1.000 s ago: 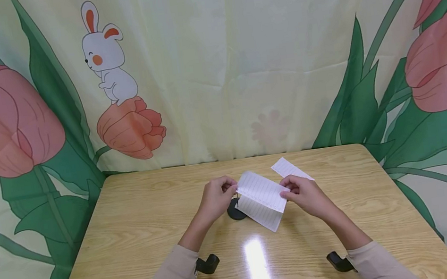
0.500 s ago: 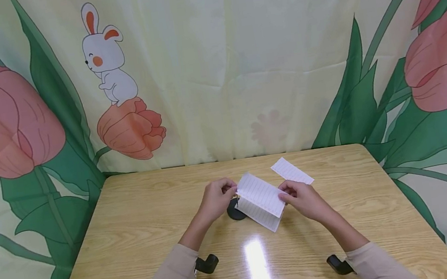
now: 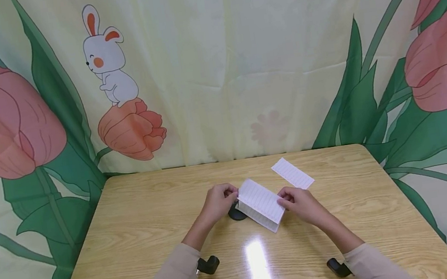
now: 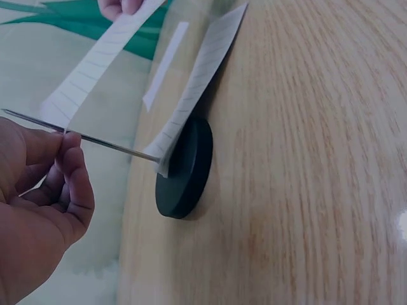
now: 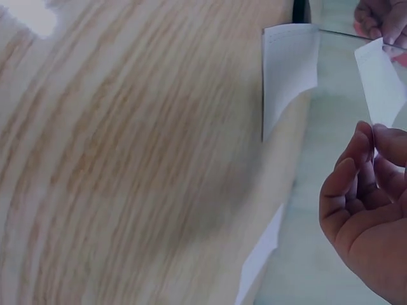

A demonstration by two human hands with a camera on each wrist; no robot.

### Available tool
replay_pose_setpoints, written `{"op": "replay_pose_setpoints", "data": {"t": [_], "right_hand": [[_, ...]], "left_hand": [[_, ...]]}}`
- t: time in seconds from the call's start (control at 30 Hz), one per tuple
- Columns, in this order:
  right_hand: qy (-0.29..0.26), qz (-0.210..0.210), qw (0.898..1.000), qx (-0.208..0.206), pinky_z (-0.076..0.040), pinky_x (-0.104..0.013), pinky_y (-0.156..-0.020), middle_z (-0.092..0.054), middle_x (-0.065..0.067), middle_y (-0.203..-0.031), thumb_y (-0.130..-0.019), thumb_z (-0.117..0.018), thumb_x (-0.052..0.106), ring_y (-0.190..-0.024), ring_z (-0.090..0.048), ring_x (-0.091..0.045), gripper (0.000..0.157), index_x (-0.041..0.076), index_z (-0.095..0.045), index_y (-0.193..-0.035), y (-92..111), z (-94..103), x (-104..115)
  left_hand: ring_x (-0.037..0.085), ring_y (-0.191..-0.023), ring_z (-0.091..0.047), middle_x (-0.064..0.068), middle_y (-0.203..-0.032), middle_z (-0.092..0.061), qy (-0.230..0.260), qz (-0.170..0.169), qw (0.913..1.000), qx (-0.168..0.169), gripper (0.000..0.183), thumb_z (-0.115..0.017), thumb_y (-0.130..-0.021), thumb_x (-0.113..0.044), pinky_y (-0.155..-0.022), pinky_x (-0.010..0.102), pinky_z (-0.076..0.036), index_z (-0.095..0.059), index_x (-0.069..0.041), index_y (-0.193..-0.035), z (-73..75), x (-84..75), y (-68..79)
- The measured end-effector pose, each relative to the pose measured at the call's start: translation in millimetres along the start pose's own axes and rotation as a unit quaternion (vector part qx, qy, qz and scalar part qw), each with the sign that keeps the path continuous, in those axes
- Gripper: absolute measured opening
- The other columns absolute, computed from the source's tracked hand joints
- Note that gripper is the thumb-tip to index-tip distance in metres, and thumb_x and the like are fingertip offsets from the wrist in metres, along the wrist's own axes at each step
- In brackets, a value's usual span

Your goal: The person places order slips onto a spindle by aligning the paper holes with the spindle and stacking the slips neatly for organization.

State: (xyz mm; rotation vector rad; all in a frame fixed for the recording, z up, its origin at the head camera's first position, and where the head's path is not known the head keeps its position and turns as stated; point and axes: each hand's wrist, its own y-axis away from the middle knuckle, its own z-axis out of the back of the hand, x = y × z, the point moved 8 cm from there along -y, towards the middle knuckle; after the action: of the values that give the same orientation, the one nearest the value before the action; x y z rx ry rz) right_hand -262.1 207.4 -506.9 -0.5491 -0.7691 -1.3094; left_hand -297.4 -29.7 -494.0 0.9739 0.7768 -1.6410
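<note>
A paper spike stands on the table, its thin metal rod rising from a round black base. Lined paper is skewered low on the rod, just above the base. Higher up, my left hand pinches one end of a lined paper slip between thumb and fingers, where the rod passes through it. The slip's other end is pinched by my right hand. In the left wrist view the rod's tip pokes out beyond the left fingers.
Another lined slip lies flat on the wooden table, behind the right hand. A curtain printed with tulips and a rabbit hangs along the table's back edge. Black camera mounts sit at both wrists.
Both hands have come lower with the held slip, which now sits closer to the paper beneath. The right hand has also shifted left, and both hands keep their pinch.
</note>
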Motion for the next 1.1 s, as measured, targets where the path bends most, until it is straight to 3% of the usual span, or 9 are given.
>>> {"op": "replay_pose_setpoints", "data": {"t": [0.53, 1.1], "right_hand": [[0.02, 0.001, 1.0, -0.003, -0.045, -0.022, -0.064, -0.066, 0.0, -0.082, -0.098, -0.07, 0.01, -0.073, -0.055, -0.009, 0.005, 0.007, -0.072, -0.101, -1.9, -17.0, -18.2], [0.039, -0.004, 0.999, -0.011, -0.047, -0.023, -0.069, -0.069, 0.001, -0.081, -0.094, -0.074, 0.007, -0.076, -0.06, -0.008, 0.009, 0.006, -0.069, -0.101, -2.5, -25.9, -23.2]], "left_hand": [[0.012, -0.074, -0.059, 0.003, -0.082, -0.067, -0.004, 0.033, 0.9993, 0.014, 0.009, -0.066, -0.1, -0.005, -0.064, 0.022, -0.049, -0.074, -0.003, -0.097, -13.6, 29.1, -1.3], [0.013, -0.076, -0.057, 0.003, -0.082, -0.065, -0.029, 0.05, 0.9981, 0.022, 0.007, -0.067, -0.099, -0.005, -0.067, 0.024, -0.048, -0.073, -0.004, -0.096, -20.2, 40.2, -4.0]]}}
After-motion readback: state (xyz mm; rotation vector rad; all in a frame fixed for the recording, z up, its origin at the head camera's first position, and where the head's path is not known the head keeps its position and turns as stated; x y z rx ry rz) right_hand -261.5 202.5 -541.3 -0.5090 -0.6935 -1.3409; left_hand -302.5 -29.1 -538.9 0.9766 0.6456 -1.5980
